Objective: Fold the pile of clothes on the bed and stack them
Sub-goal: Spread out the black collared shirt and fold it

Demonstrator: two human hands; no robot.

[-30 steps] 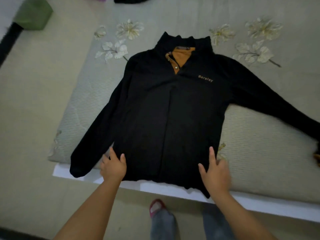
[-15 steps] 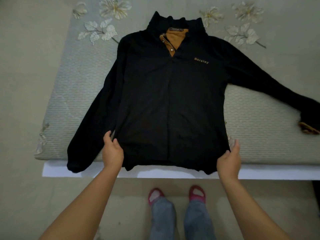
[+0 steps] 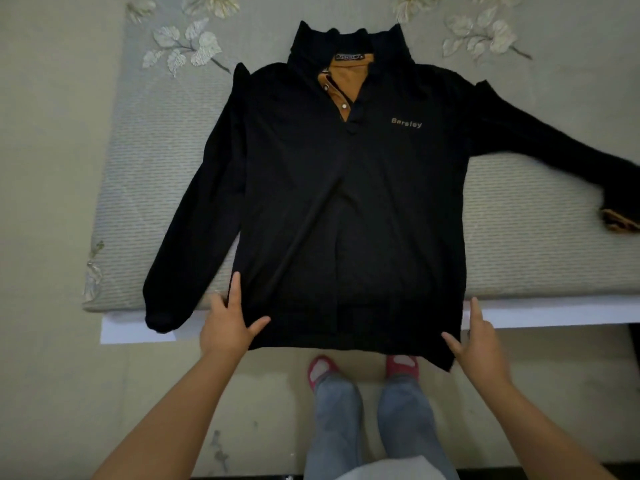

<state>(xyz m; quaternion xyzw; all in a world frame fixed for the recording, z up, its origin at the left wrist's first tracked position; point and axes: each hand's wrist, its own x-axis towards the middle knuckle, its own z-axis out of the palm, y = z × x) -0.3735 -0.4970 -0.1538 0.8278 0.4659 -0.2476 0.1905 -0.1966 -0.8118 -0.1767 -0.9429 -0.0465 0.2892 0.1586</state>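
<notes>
Seen from the head camera only: black long-sleeved shirt (image 3: 346, 202) spread front-up across the bed (image 3: 156, 168), collar at the far end, hem hanging slightly past the near edge. Showed a mustard-orange lining at the open collar, small snaps down the placket, and the word "Barsley" in tan letters on the chest, right of the placket. Had its left-side sleeve (image 3: 194, 216) angled down toward the near left, cuff draped over the white bed edge (image 3: 554, 311); its right-side sleeve (image 3: 540, 143) stretched out to the right, ending at an orange-lined cuff (image 3: 618, 221) by the frame border. Left hand (image 3: 227, 325) lay at the near left corner of the hem, fingers straight and spread, thumb out over the black cloth, index finger running up along the side seam; touched the fabric rather than pinched it. Right hand (image 3: 479, 344) sat at the near right corner of the hem, fingers likewise straight, thumb reaching toward the cloth; could not tell whether it truly touched the edge. Bed covered in a pale ribbed quilt with embroidered white flowers (image 3: 187, 46) along the far side. Below the hem, near the floor: two pink slippers (image 3: 322, 370) and grey-blue trouser legs (image 3: 374, 427).
</notes>
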